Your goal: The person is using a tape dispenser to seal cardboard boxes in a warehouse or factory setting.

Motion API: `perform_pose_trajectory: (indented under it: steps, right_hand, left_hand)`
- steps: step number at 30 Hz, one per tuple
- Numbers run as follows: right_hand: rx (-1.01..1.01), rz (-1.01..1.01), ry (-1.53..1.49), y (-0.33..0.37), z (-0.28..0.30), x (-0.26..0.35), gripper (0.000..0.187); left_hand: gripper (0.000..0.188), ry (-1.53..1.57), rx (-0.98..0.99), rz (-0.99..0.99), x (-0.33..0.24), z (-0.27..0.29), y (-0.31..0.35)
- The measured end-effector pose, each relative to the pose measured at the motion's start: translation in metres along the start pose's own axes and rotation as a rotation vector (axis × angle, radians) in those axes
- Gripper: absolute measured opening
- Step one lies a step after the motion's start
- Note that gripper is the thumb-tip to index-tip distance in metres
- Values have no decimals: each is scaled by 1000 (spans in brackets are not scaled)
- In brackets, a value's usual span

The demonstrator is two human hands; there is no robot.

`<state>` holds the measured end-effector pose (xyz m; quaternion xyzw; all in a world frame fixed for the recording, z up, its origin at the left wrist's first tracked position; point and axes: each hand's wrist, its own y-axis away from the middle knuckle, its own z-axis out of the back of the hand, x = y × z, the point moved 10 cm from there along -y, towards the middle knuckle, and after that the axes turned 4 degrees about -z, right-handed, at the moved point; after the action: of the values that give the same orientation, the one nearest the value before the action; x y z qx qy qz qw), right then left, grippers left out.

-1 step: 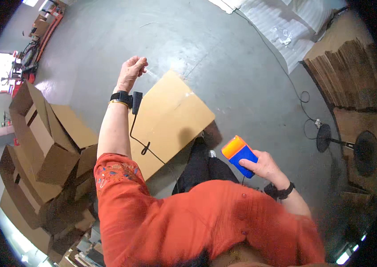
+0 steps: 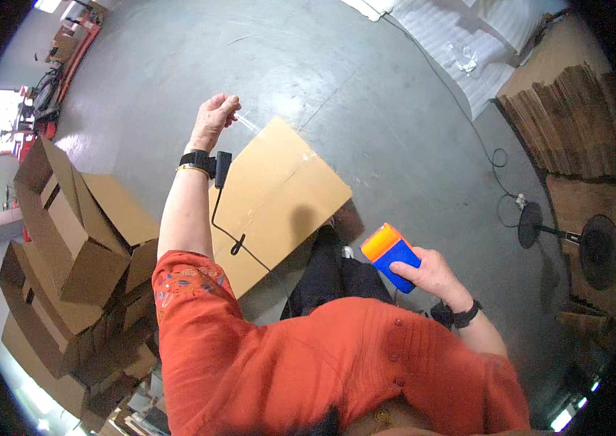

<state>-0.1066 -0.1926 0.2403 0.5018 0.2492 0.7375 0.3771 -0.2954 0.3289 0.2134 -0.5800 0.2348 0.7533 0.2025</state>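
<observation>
My left hand (image 2: 215, 116) is reached out past the far left side of a brown cardboard box (image 2: 286, 189), its fingers pinched together. From the fingertips a thin clear strip (image 2: 247, 123), which looks like packing tape, runs toward the box's far corner. Whether it is stuck there I cannot tell. An orange and blue tape dispenser (image 2: 393, 254) is gripped in my right hand (image 2: 435, 276), to the right of the box and apart from it. The box stands closed on the floor in front of my legs, with a seam across its top.
Open cardboard boxes (image 2: 90, 240) are piled at the left. Stacked flat cardboard (image 2: 569, 123) stands at the right, near white foam sheeting (image 2: 453, 47). A cable (image 2: 468, 120) crosses the grey floor to a black stand (image 2: 531, 225). A cord hangs from my left wrist device (image 2: 223, 169).
The clear strip at my left fingers shows more plainly. Both hands have hardly moved, and the box is in the same place.
</observation>
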Motion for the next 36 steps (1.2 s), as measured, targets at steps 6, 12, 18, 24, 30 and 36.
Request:
perform_pose_trajectory:
  steps: [6,12,18,24,30,36]
  right_hand:
    - [128,-20,-168,-74,0,-16,49]
    - [138,-27,-141,-188,8,-35,68]
    - [133,-89,-103,-260,2,-47,69]
    - [206,-125,-101,-275,-27,-41,61]
    - [192,-157,-169,-279,-47,-53,55]
    - [125,-84,-248,-272,-43,-36,52]
  left_hand:
    - [28,-93,32,128,79,-23,-56]
    - [28,-124,-16,257,181,-44,-120]
    - [26,-88,26,305,267,-42,-154]
    - [26,-118,38,373,305,-34,-159]
    - [24,-75,0,356,316,-35,-163]
    - [25,-3,29,334,320,-27,-165]
